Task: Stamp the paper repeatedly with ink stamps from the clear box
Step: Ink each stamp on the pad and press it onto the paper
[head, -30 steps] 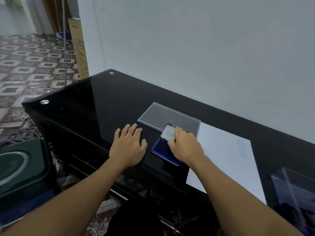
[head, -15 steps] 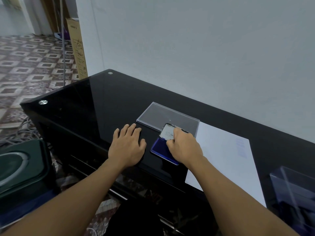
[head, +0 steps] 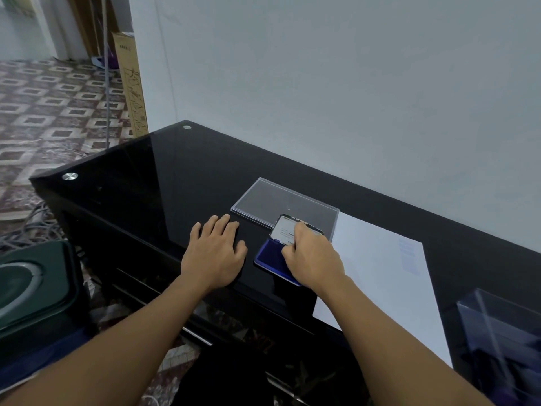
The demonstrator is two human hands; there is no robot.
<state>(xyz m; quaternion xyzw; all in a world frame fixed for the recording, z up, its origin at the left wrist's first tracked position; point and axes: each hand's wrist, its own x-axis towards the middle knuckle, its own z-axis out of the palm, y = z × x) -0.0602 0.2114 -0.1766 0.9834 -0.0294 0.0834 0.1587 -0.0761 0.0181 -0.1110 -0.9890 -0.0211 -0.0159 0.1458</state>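
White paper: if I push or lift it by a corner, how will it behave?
Probably slides easily: the paper lies flat on the glossy black table, nothing visibly pinning it. Likely floppy if lifted by a corner: it looks like one thin sheet.

Cardboard box (upright), floor cables.

Near-zero delta. Right hand over the open dark-blue rectangular ink pad, by the near edge of the black glass table: its curled fingers now cover marginally more of the pad's white-lined lid. Camera view drifted slightly.
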